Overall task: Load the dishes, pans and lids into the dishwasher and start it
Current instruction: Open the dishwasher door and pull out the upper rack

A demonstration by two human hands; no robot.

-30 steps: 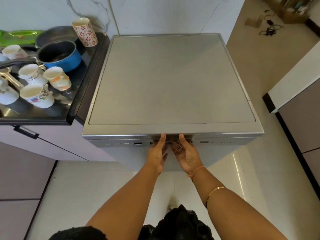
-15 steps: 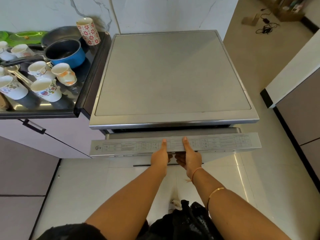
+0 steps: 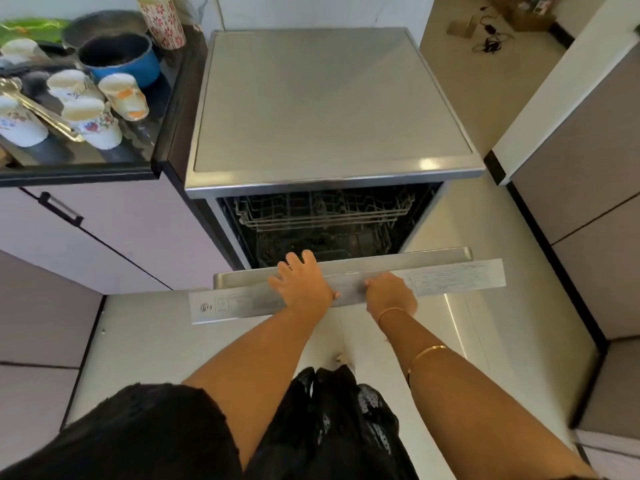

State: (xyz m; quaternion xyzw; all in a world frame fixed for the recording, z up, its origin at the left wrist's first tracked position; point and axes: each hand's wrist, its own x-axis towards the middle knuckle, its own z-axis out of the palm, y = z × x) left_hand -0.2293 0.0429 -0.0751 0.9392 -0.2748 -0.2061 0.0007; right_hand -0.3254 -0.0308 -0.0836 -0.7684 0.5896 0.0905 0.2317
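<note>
We see the dishwasher door tipped half open, with both hands at the middle of its top edge. Our left hand lies across it with fingers spread, and our right hand curls round its front lip. Behind them a wire rack shows inside the dishwasher. Mugs and a blue saucepan stand on the counter to the left.

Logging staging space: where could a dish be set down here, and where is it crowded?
Bare: the dishwasher's flat grey metal top, bordered by the white wall and the glossy black counter. Crowded: that counter, packed with white patterned cups and a blue saucepan.
</note>
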